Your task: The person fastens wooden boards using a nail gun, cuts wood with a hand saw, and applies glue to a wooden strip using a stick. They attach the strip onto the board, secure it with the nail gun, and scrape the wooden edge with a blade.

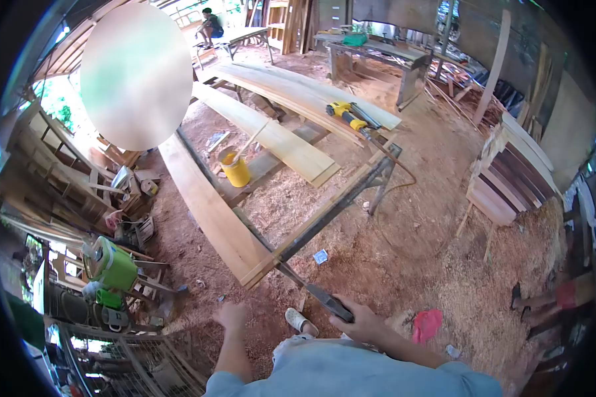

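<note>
The right hand (365,322) is gripping a dark tool (328,302), its fingers wrapping snugly around the near end, while the tool's slim far end is pointing toward the pale plank's (208,208) corner. The left hand (232,317) is hovering apart, its finger opening too unclear to tell.

Dark tool (326,301) in right grip (364,323)

Lit pretty bright by daylight beyond the table's (334,213) far edge, but fisheye-warped and blotted by a blurred oval (136,77).
</note>
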### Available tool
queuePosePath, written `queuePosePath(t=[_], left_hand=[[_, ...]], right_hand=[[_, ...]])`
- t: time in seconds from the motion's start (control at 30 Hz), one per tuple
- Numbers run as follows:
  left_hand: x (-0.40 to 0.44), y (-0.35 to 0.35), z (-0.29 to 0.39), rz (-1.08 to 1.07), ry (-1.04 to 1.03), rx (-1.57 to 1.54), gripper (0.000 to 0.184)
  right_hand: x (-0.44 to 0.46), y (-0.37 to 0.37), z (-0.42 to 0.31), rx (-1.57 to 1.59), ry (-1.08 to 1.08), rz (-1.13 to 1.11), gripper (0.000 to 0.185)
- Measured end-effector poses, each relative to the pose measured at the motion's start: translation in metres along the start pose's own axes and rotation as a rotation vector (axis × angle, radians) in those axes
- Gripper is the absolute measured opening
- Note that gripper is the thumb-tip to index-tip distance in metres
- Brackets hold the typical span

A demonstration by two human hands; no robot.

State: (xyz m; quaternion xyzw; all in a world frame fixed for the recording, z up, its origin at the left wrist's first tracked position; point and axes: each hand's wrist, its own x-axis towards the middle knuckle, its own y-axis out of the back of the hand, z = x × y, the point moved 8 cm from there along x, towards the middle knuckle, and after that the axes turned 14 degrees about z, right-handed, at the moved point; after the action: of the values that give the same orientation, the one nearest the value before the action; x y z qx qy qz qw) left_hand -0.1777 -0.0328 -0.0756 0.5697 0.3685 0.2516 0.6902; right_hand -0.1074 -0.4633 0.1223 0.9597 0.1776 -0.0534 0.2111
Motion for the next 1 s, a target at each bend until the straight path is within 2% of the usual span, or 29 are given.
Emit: queuePosePath(t=[0.03,0.07,0.1,0.13,0.2,0.23,0.27,0.3,0.4,0.47,0.5,0.53,0.57,0.6,0.63,0.7,0.83,0.9,1.0], left_hand=[[-0.009,0.005,-0.022,-0.092,0.217,-0.09,0.056],[-0.023,0.023,-0.039,0.052,0.432,-0.072,0.053],[0.003,0.019,-0.051,0.104,0.356,0.055,0.054],[-0.004,0.062,-0.023,0.214,0.26,-0.026,0.054],[0.062,0.043,0.0,0.247,-0.068,-0.095,0.052],[0.063,0.063,0.019,0.563,0.02,-0.255,0.052],[0.066,0.084,0.055,0.374,0.088,-0.375,0.061],[0.101,0.058,0.069,0.225,0.007,-0.568,0.069],[0.128,0.021,0.095,0.353,0.277,-0.684,0.07],[0.149,-0.011,0.095,0.425,0.241,-0.379,0.069],[0.12,0.013,0.105,0.435,0.155,-0.363,0.069],[0.095,0.046,0.121,0.446,0.062,-0.345,0.07],[0.125,0.015,0.109,0.46,0.116,-0.352,0.068],[0.149,-0.018,0.095,0.477,0.161,-0.358,0.066],[0.133,-0.007,0.097,0.463,0.182,-0.351,0.066],[0.087,0.047,0.113,0.409,0.284,-0.468,0.065],[0.095,0.042,0.111,0.361,0.296,-0.408,0.064],[0.071,0.065,0.116,0.372,0.336,-0.488,0.065],[0.08,0.058,0.113,0.37,0.321,-0.444,0.065]], right_hand=[[-0.003,-0.002,0.005,-0.029,-0.076,-0.051,0.062],[-0.004,-0.001,0.009,-0.019,-0.091,-0.043,0.062],[-0.004,-0.001,0.009,-0.005,-0.058,-0.032,0.064],[-0.006,-0.004,0.009,0.007,-0.032,-0.027,0.065],[-0.005,-0.007,0.013,-0.001,0.004,-0.02,0.067],[-0.004,-0.007,0.009,-0.017,0.07,-0.022,0.068],[-0.004,-0.008,0.006,-0.03,0.063,-0.047,0.068],[-0.003,-0.009,0.004,-0.033,0.015,-0.058,0.068],[-0.003,-0.012,0.0,-0.055,-0.007,-0.062,0.067],[-0.006,-0.014,0.012,-0.135,0.027,-0.048,0.064],[-0.014,-0.015,0.016,-0.157,0.014,-0.096,0.064],[-0.022,-0.007,0.011,-0.081,0.019,-0.054,0.062],[-0.029,0.002,0.004,0.0,0.022,-0.003,0.061],[-0.041,0.011,0.006,-0.039,-0.071,-0.005,0.059],[-0.048,0.016,0.005,-0.049,-0.082,-0.026,0.059],[-0.053,0.025,-0.011,-0.053,0.114,0.03,0.058],[-0.015,0.001,-0.019,-0.08,0.122,0.074,0.056],[0.019,-0.027,-0.003,-0.046,-0.042,-0.011,0.055],[0.021,-0.023,-0.002,-0.012,0.014,-0.007,0.054]])
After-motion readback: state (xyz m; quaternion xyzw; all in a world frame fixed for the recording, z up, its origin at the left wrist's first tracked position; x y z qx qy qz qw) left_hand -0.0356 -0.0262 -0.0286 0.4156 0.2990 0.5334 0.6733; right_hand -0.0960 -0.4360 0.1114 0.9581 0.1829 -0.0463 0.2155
